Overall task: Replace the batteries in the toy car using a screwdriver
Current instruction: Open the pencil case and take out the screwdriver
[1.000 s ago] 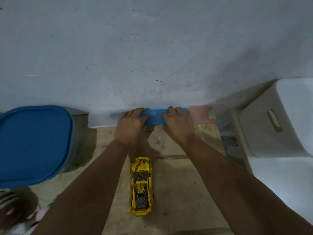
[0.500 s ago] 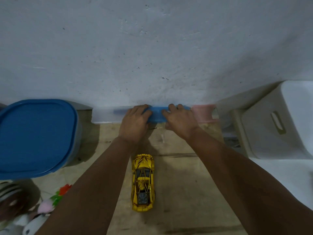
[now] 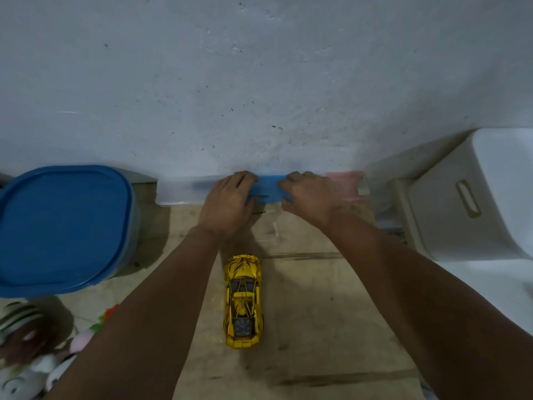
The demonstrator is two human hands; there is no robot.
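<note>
Both hands, left (image 3: 227,202) and right (image 3: 310,197), grasp the blue box (image 3: 268,189); a jerked pull risks spilling it onto the car (image 3: 243,301).

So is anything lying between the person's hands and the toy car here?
Nothing visible does. Both hands, left and right, grip a blue box at the wall, and the gold toy car sits on bare floor between the forearms, nearer the person.

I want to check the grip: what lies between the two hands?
In the head view, a blue box lies between left hand and right hand; both grip it.
</note>
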